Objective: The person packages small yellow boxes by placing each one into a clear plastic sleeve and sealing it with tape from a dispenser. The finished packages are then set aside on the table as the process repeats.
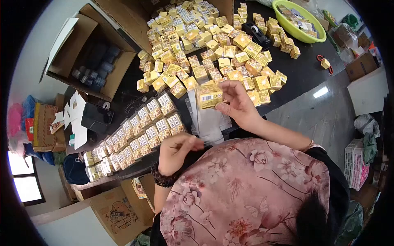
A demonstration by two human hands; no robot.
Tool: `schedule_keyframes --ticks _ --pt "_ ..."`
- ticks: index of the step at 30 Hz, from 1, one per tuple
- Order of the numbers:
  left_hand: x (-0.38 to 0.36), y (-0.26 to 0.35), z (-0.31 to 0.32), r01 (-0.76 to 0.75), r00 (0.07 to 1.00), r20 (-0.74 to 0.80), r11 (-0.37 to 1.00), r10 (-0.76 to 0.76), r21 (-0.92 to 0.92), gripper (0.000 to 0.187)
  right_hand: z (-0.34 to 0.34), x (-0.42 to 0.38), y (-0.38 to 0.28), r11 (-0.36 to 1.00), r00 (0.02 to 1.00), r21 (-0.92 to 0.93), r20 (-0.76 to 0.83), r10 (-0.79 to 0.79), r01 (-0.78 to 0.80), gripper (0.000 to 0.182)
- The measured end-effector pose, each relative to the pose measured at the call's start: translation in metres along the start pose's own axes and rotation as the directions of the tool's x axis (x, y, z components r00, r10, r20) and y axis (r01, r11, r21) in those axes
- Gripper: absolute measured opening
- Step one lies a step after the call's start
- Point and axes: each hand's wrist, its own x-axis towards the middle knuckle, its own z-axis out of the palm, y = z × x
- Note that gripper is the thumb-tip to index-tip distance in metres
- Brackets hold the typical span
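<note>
My right hand (242, 106) grips a small yellow printed box (210, 97) between thumb and fingers, its barcode side turned toward me. The box is above a stack of clear plastic bags (203, 121) at the table's near edge. My left hand (175, 151) is lower and to the left, its fingers drawn together beside the bags' lower end. The fingertips are slightly blurred, and whether they pinch anything cannot be made out. Just left of the bags, small printed boxes stand in long double rows (141, 133).
Loose yellow boxes (236, 61) spread from a tipped carton over the black table (283, 84). A tape dispenser (256, 35), a green basin (301, 24) and red-handled scissors (324, 63) lie farther right. An open carton (88, 57) and a phone (97, 116) are at the left.
</note>
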Motion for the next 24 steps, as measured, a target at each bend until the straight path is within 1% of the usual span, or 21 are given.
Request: schedule_keyframes --ticks 1,2,3,4,5,6,7,8,9,10,11,13,14,15,16,17,19,20,21,22,24 --pt "0.001 0.003 0.009 -0.112 0.963 -0.230 0.986 0.138 0.120 0.021 0.002 0.001 -0.003 1.000 1.000 0.007 0.004 0.004 -0.004 0.055" --pt "0.012 0.013 0.017 -0.259 0.878 -0.298 0.896 0.374 0.361 0.022 0.004 0.002 -0.006 0.999 0.997 -0.054 0.078 0.014 -0.010 0.053" --pt "0.022 0.023 0.034 -0.315 0.865 -0.379 0.944 0.328 0.097 0.028 0.007 0.003 -0.009 0.993 0.988 -0.114 0.154 0.027 -0.009 0.051" --pt "0.030 0.029 0.043 -0.371 0.855 -0.446 0.913 0.264 -0.169 0.033 0.013 0.003 -0.016 0.989 0.980 -0.090 0.151 0.128 -0.115 0.041" --pt "0.032 0.017 0.037 -0.350 0.882 -0.401 0.913 0.247 -0.208 0.045 0.011 0.004 -0.013 0.989 0.979 -0.086 0.159 0.129 -0.116 0.041" --pt "0.033 0.013 0.032 -0.352 0.880 -0.406 0.913 0.248 -0.205 0.045 0.006 0.007 -0.011 0.974 0.970 -0.224 0.223 0.097 -0.046 0.034" --pt "0.034 0.011 0.027 -0.335 0.907 -0.320 0.929 0.273 -0.155 0.043 0.003 0.009 -0.010 0.935 0.955 -0.353 0.286 0.073 0.035 0.027" --pt "0.035 0.008 0.024 -0.320 0.929 -0.229 0.941 0.290 -0.107 0.042 0.003 0.008 -0.012 0.935 0.956 -0.353 0.285 0.073 0.034 0.027" --pt "0.036 0.004 0.022 -0.356 0.920 -0.200 0.932 0.337 -0.068 0.040 0.006 0.007 -0.021 0.951 0.949 -0.301 0.271 0.163 -0.077 0.025" --pt "0.036 0.004 0.023 -0.353 0.922 -0.198 0.933 0.334 -0.070 0.040 0.008 0.007 -0.025 0.951 0.932 -0.245 0.261 0.252 -0.188 0.022" --pt "0.036 0.007 0.026 -0.352 0.913 -0.230 0.935 0.336 -0.034 0.039 0.009 0.007 -0.024 0.951 0.932 -0.245 0.259 0.253 -0.190 0.022" --pt "0.038 0.007 0.030 -0.351 0.903 -0.263 0.936 0.339 0.001 0.038 0.010 0.011 -0.019 0.990 0.969 -0.128 0.229 0.089 -0.061 0.022" --pt "0.040 0.003 0.031 -0.387 0.884 -0.304 0.921 0.356 -0.045 0.041 0.009 0.013 -0.018 0.990 0.969 -0.128 0.230 0.089 -0.060 0.022" --pt "0.041 0.001 0.032 -0.423 0.863 -0.344 0.902 0.371 -0.089 0.044 0.008 0.015 -0.017 0.993 0.973 -0.030 0.199 0.116 -0.112 0.023" --pt "0.042 0.002 0.033 -0.424 0.862 -0.344 0.901 0.372 -0.089 0.044 0.007 0.018 -0.017 0.985 0.975 0.071 0.170 0.145 -0.159 0.025" --pt "0.042 0.004 0.034 -0.434 0.853 -0.339 0.900 0.397 -0.038 0.047 0.007 0.021 -0.017 0.985 0.975 0.070 0.170 0.146 -0.160 0.025" --pt "0.042 0.005 0.035 -0.442 0.844 -0.332 0.897 0.421 0.012 0.051 0.008 0.028 -0.019 0.975 0.953 -0.153 0.230 0.197 -0.164 0.022" --pt "0.041 0.005 0.034 -0.422 0.845 -0.330 0.904 0.420 0.070 0.054 0.009 0.031 -0.022 0.975 0.954 -0.152 0.229 0.196 -0.164 0.022" --pt "0.041 0.005 0.033 -0.401 0.846 -0.327 0.907 0.420 0.127 0.056 0.010 0.034 -0.026 0.962 0.956 -0.253 0.242 0.165 -0.102 0.018" --pt "0.041 0.005 0.033 -0.400 0.847 -0.326 0.908 0.419 0.128 0.056 0.010 0.035 -0.027 0.935 0.956 -0.351 0.258 0.137 -0.039 0.013" --pt "0.041 0.006 0.032 -0.416 0.841 -0.315 0.898 0.440 0.143 0.055 0.011 0.033 -0.022 0.927 0.965 -0.375 0.240 0.107 -0.010 0.009"
